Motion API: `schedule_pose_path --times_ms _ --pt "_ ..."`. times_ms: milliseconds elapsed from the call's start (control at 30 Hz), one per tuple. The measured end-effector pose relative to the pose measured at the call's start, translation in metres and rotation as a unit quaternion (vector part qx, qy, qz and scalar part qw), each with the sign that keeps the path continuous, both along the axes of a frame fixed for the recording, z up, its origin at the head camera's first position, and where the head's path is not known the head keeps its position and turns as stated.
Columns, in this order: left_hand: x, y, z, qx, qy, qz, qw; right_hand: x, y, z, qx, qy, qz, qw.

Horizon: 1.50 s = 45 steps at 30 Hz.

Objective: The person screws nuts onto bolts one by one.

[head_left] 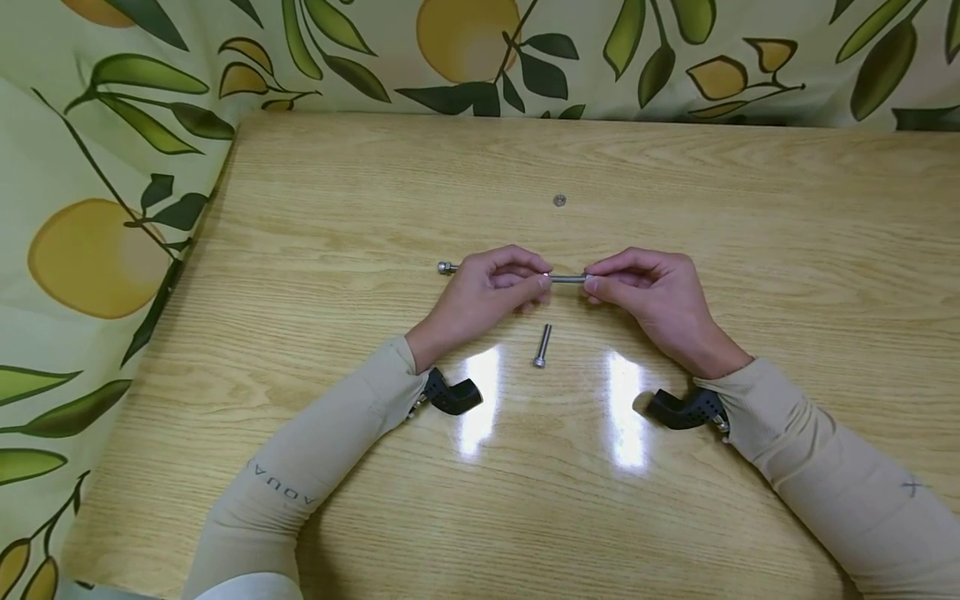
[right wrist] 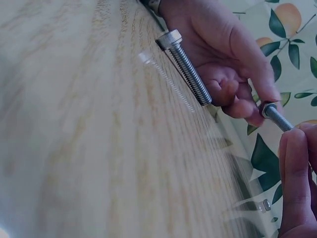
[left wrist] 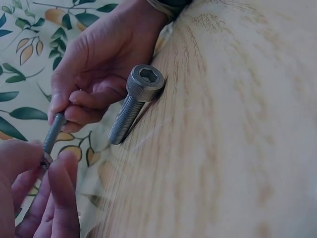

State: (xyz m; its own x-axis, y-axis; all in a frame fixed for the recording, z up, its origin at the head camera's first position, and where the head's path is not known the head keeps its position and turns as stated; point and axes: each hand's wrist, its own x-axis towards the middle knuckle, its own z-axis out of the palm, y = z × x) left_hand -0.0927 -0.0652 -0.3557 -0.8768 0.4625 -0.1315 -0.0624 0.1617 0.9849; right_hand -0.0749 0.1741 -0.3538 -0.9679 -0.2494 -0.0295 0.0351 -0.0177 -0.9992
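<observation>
Near the middle of the table, in the head view, both hands meet at a socket head bolt (head_left: pixel 567 279) held roughly level. My left hand (head_left: pixel 498 287) pinches a hex nut (right wrist: pixel 268 107) at the bolt's threaded end, between thumb and fingers. With thumb and fingertips my right hand (head_left: pixel 656 296) grips the opposite end, covering the head. How far the nut is threaded cannot be seen. A second socket head bolt (head_left: pixel 543 347) lies on the table just below the hands; its hex recess shows in the left wrist view.
Beyond the hands lies a loose nut (head_left: pixel 559 200). Another bolt (head_left: pixel 445 267) with a nut on it pokes out behind the left hand, partly hidden. The wooden table (head_left: pixel 337 192) meets a fruit-patterned cloth (head_left: pixel 360 50) at its back and left edges.
</observation>
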Motion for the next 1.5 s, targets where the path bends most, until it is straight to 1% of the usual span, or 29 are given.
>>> schedule_pose_path --times_ms 167,300,400,500,600,667,800,900,967,1100,1167,1267,1333,1500 --pt "0.0 -0.001 0.0 0.017 0.002 0.002 0.9999 0.0 0.0 0.0 -0.007 -0.001 0.003 1.0" --pt "0.0 -0.001 0.002 0.011 -0.006 0.007 0.9999 0.0 0.0 0.0 -0.003 -0.002 0.001 1.0" --pt "0.001 0.001 0.007 0.003 -0.02 0.006 0.9998 0.0 0.0 0.0 -0.003 -0.003 -0.001 1.0" --pt "0.003 0.002 0.016 0.003 -0.034 0.001 0.9994 0.0 0.0 0.0 -0.002 -0.003 -0.002 1.0" --pt "0.006 0.002 0.024 0.001 -0.037 0.001 0.9993 0.001 0.0 0.001 0.006 -0.005 -0.004 1.0" --pt "0.007 0.001 0.026 -0.001 -0.034 0.004 0.9994 0.001 0.0 0.002 0.01 -0.01 -0.006 0.9999" --pt "0.007 -0.001 0.023 0.002 -0.024 0.012 0.9996 0.004 -0.002 0.004 0.03 -0.02 -0.015 0.9992" --pt "0.005 -0.002 0.016 0.024 -0.027 0.014 0.9993 0.007 -0.003 0.005 0.034 -0.027 -0.021 0.9988" --pt "0.003 -0.002 0.011 0.036 -0.028 0.008 0.9989 0.008 -0.005 0.005 0.025 -0.029 -0.024 0.999" --pt "-0.001 -0.001 0.002 0.027 -0.016 -0.003 0.9995 0.009 -0.006 0.003 0.007 -0.023 -0.025 0.9994" --pt "-0.002 -0.001 0.0 0.011 -0.001 -0.007 0.9999 0.009 -0.005 0.002 0.001 -0.018 -0.024 0.9995" --pt "-0.002 0.0 -0.001 0.001 0.005 -0.012 0.9999 0.008 -0.005 0.0 -0.004 -0.012 -0.022 0.9997" --pt "-0.001 0.0 -0.001 -0.001 0.001 -0.013 0.9999 0.008 -0.005 0.0 -0.002 -0.01 -0.023 0.9997" --pt "-0.001 -0.001 0.0 0.018 -0.017 -0.004 0.9997 0.006 -0.005 0.001 -0.003 -0.016 -0.024 0.9996"
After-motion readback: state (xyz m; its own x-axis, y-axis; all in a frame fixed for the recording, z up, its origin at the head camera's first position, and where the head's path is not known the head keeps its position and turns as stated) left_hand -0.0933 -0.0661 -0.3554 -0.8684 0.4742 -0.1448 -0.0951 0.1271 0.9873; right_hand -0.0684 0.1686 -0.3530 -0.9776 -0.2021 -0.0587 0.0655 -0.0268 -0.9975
